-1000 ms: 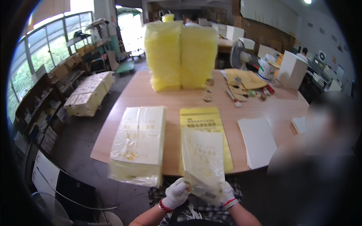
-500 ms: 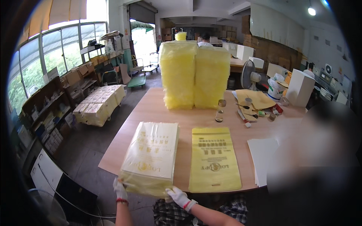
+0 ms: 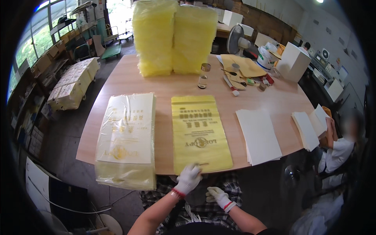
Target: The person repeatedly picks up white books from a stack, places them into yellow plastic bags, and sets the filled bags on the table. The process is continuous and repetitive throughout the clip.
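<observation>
My left hand (image 3: 189,178), in a white knitted glove with a red cuff, is at the near edge of a flat yellow plastic bag (image 3: 200,121) with dark printing. Its fingers are bent together on that edge. My right hand (image 3: 218,197), gloved the same way, hovers over my lap below the table edge, fingers partly curled but apart and nothing seen in them. To the left lies a filled clear-yellow bag (image 3: 125,174) holding a stack of white paper; its loose end hangs past the table edge. Neither hand touches it.
Paper stacks (image 3: 258,137) lie to the right, where another person (image 3: 337,152) handles sheets. Two tall piles of yellow bags (image 3: 192,43) stand at the back. Near them are a glass jar (image 3: 203,76), scissors and brown paper (image 3: 248,65), a white bucket (image 3: 266,58) and a fan (image 3: 235,39).
Both hands have let go of the filled bag's loose end. My left hand has moved right to the flat yellow bag, the right hand to my lap. The view has tilted down and right.
</observation>
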The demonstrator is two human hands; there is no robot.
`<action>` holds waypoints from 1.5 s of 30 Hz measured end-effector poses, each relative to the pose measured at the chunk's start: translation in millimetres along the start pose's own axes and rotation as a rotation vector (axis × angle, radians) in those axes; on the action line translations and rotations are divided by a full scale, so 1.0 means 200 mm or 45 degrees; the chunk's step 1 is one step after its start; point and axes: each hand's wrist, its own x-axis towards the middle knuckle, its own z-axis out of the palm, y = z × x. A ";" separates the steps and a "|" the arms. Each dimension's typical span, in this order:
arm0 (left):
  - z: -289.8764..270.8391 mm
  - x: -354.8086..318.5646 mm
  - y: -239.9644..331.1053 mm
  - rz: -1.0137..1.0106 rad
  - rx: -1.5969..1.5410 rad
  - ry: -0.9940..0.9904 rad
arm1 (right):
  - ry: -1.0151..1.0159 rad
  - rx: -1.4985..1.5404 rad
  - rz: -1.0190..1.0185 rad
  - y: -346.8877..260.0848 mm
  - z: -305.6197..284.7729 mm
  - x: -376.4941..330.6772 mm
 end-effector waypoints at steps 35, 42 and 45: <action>-0.26 0.69 0.35 -0.252 -0.584 -0.230 | 0.466 -1.188 -0.857 -0.85 0.32 0.51; -0.35 0.55 0.36 -0.090 0.214 -0.227 | -0.108 -1.080 -1.055 -0.64 0.10 0.21; -0.39 0.43 0.31 0.150 0.333 0.048 | 0.432 -1.338 -1.139 -0.63 -0.30 0.03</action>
